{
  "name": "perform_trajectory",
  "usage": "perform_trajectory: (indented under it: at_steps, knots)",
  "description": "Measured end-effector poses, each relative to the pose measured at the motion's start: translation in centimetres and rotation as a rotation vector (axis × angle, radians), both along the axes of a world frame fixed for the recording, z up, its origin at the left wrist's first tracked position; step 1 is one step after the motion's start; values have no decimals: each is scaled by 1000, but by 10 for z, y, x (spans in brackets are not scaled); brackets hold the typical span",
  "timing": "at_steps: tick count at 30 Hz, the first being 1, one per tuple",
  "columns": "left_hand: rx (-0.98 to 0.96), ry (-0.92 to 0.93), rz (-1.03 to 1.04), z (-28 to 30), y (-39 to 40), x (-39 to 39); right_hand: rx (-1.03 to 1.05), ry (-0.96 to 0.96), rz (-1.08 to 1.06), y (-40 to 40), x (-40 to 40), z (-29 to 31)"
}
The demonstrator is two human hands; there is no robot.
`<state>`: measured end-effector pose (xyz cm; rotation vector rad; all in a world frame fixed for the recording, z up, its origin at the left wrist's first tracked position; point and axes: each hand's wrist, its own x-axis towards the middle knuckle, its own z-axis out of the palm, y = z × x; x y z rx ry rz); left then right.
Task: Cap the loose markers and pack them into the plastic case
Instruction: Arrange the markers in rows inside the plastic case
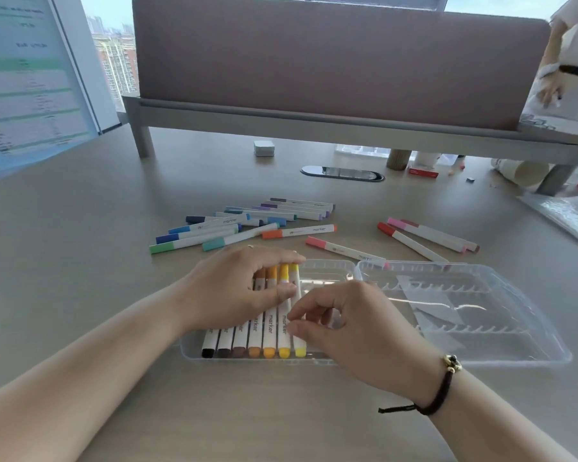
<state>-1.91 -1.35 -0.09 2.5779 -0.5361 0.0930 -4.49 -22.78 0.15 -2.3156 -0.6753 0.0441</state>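
A clear plastic case (324, 271) lies open on the table, its lid (481, 315) folded out to the right. Several capped markers (269, 331) lie side by side in the case's left part, black through brown and orange to yellow. My left hand (237, 291) rests flat across their upper ends, thumb on the yellow ones. My right hand (351, 325) has thumb and curled fingers at the rightmost yellow marker (299, 346). Loose blue, green and purple markers (234, 225), an orange one (297, 231) and pink and red ones (424, 236) lie beyond the case.
A desk divider (341, 61) on a grey frame spans the back. A small grey cube (264, 149) and a cable grommet (342, 173) sit behind the markers. A monitor (27, 78) stands at left. Another person's hand (551, 90) shows at the far right.
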Motion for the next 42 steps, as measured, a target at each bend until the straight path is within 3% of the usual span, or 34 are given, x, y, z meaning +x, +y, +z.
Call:
perform_trajectory:
  at_steps: [8, 25, 35, 42]
  knots:
    - [22, 36, 0, 1, -1, 3, 73, 41, -65, -1, -2, 1]
    - [67, 119, -23, 7, -4, 20, -13, 208, -19, 1, 15, 18]
    - [15, 142, -44, 4, -9, 25, -77, 51, 79, -11, 9, 10]
    - [40, 128, -22, 4, -10, 23, -94, 56, 123, -13, 13, 13]
